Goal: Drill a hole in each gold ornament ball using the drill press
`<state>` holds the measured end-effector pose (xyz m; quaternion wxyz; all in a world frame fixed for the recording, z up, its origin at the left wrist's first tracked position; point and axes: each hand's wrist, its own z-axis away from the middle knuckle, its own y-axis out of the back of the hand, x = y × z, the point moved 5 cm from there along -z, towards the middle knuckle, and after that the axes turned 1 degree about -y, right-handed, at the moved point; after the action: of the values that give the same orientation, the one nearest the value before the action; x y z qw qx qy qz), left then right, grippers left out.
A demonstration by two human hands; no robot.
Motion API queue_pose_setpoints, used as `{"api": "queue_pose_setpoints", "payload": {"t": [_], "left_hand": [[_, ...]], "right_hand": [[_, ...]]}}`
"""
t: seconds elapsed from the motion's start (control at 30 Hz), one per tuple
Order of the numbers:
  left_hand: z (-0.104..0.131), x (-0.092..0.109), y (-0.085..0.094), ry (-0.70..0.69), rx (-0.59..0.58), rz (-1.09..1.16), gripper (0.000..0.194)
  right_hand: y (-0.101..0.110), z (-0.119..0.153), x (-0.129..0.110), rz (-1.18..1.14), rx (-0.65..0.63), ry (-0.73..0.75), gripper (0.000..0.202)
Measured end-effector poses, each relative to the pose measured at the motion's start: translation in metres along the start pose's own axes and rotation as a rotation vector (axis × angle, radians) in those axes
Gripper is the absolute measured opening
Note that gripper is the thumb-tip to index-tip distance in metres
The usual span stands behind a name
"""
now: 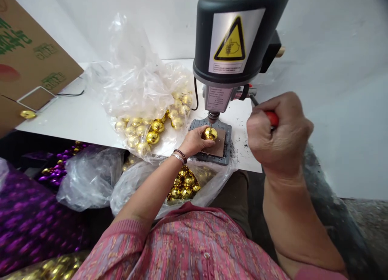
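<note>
My left hand [196,142] pinches a shiny gold ball ornament [211,133] between thumb and fingers. The ball rests on a brown board [218,144] on the grey base [226,156] of a small drill press [226,41]. Directly above it is the chuck [213,116], with a thin bit that reaches down to the ball's top; whether it has entered the ball I cannot tell. My right hand [277,134] is closed around the red-knobbed feed lever [272,118] at the press's right side.
Clear plastic bags [136,86] with several gold balls [153,137] lie on the white table [72,126]. An open bag of gold balls [184,185] sits at my lap. Purple ornaments [39,219] fill the lower left. A cardboard box [36,66] stands at left. Dark shavings surround the base.
</note>
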<state>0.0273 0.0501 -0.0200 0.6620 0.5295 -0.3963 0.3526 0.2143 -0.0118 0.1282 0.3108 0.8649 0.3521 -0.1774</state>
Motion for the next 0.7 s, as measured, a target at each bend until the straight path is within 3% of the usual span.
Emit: {"api": "queue_pose_setpoints", "payload": {"t": [0.2,0.3,0.7], "left_hand": [[0.001,-0.002,0.000,-0.016,0.016,-0.070,0.058],[0.002,-0.002,-0.001,-0.042,0.010,-0.113,0.046],[0.003,-0.001,-0.001,-0.089,0.038,-0.143,0.038]], "right_hand": [[-0.012,0.020,0.013,0.033,0.108,0.196,0.018],[-0.017,0.026,0.022,0.018,0.152,0.199,0.020],[-0.042,0.042,0.046,-0.135,0.223,0.192,0.024]]}}
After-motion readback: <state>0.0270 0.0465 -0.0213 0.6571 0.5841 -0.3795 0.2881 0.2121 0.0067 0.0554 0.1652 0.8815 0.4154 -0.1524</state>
